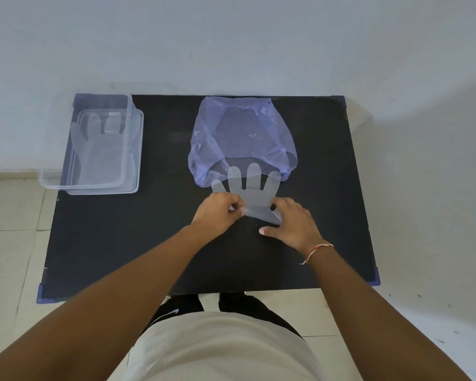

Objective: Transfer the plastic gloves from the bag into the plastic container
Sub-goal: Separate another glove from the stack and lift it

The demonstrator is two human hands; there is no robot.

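Observation:
A translucent purple bag (239, 133) lies on the black table (162, 237), its mouth facing me. A clear plastic glove (249, 189) lies flat just in front of the bag, fingers pointing toward the mouth. My left hand (219, 213) pinches the glove's cuff at its left edge. My right hand (290, 222) presses down on the cuff's right side, fingers spread. At the table's far left stands a clear plastic container (50, 182) with a glove (99, 149) lying inside it.
The container overhangs the table's left edge and seems to rest on its clear lid (136, 149). A pale wall rises directly behind the table. Tiled floor (11, 243) surrounds it. My legs are at the near edge.

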